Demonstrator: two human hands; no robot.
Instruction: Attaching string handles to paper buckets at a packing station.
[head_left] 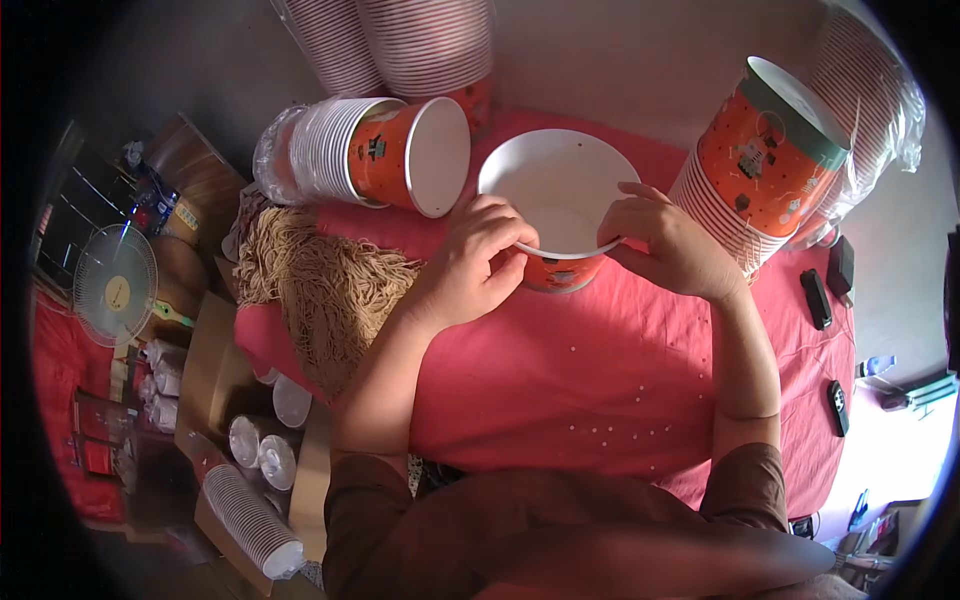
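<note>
A large orange paper bucket [562, 274] with a white inside and a printed pattern stands on the red tablecloth [520, 390], in front of me. My left hand [476, 258] pinches its near-left rim between thumb and fingers. On the near-right rim, my right hand [668, 242] grips in the same way, its fingers reaching over the edge. Small dark specks show on the bucket's inner wall. Many tiny white bits [610, 430] lie scattered on the cloth between my forearms.
To the left, a stack of buckets [385, 155] lies on its side beside tan cords [335, 285]. An upside-down bucket stack [760, 150] stands at right. Taller stacks [425, 45] rise behind. A remote control [838, 408] lies far right; a carton [212, 350] with wrapped cups sits lower left.
</note>
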